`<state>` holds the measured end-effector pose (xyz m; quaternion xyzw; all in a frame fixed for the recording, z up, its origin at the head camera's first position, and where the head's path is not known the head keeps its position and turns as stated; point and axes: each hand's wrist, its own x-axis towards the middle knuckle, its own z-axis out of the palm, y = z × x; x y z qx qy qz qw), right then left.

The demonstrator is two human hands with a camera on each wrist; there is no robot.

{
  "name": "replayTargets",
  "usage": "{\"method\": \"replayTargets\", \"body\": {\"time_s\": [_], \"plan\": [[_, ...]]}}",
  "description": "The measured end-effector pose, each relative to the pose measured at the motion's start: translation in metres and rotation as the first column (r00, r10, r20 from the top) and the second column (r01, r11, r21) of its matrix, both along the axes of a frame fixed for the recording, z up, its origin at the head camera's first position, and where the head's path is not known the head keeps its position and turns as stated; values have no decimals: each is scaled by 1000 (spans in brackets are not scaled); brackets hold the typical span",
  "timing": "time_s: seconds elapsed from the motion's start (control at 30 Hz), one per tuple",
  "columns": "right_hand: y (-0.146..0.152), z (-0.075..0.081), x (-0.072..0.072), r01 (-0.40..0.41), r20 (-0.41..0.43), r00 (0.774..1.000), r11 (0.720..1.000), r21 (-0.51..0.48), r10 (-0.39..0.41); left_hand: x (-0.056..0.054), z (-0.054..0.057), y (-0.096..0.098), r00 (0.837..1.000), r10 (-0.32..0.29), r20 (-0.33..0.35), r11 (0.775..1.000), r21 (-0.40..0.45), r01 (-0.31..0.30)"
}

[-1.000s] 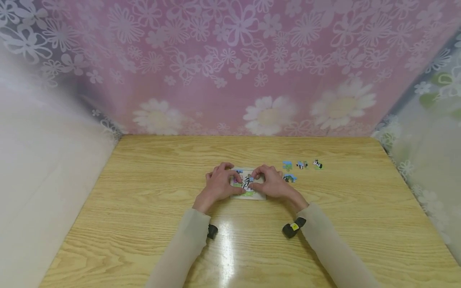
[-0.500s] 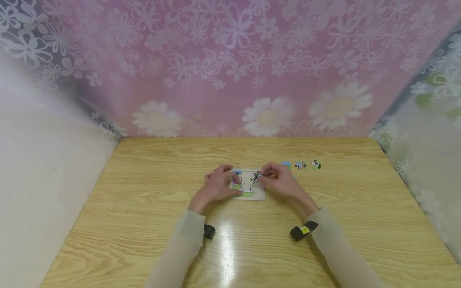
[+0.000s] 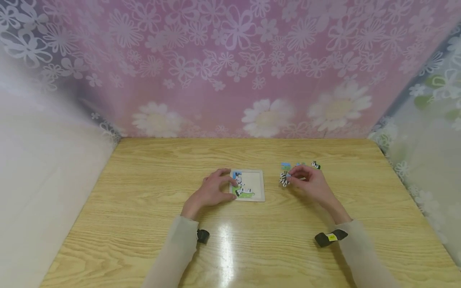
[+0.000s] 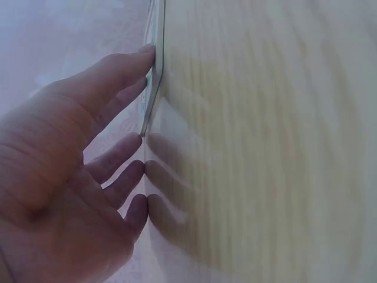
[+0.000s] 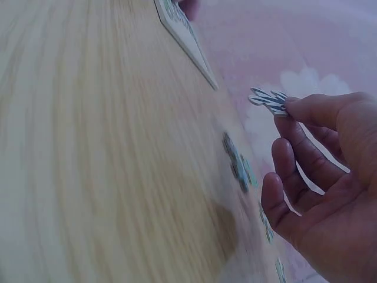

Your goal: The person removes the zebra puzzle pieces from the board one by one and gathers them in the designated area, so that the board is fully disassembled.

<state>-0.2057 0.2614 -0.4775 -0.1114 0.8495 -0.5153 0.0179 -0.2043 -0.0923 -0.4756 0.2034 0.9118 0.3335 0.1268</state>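
Lying nearest, two pale sleeves [image 3: 173, 252] with black wrist straps [image 3: 331, 237] lead out over the wooden table [image 3: 137, 200]. On to the left hand [image 3: 212, 190]: loosely spread, gripping nothing, thumb and forefinger resting on the left side of the puzzle tray [image 3: 263, 186], other fingertips down on the wood. Light contact, that, so a push from the right could skid or turn the tray. Fitted pieces [image 3: 246, 194] fill its left side and bottom; the rest is bare. Over to the right hand [image 3: 309, 182], well apart from the tray, pinching a zebra-striped piece [image 3: 283, 179] off the table! Only an edge is held, so it could twist or drop. Just beyond, a blue-green piece [image 3: 286, 165] and a black-and-white piece [image 3: 315, 165] risk a nudge if those fingers dip. Farthest back, the pink flowered backdrop [image 3: 230, 72].
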Motion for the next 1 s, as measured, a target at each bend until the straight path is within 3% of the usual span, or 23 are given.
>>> {"method": "replayTargets", "body": {"time_s": [0.47, 0.73, 1.0], "plan": [[55, -2, 0, 91, -42, 996, 976, 198, -84, -2, -6, -1, 1000, 18, -2, 1000, 12, -18], [60, -2, -7, 101, -55, 995, 942, 320, -88, -5, -8, 0, 999, 34, -13, 999, 4, -34], [59, -3, -11, 86, -29, 996, 911, 405, -81, -3, -7, -1, 999, 27, 25, 999, 33, -28]]}}
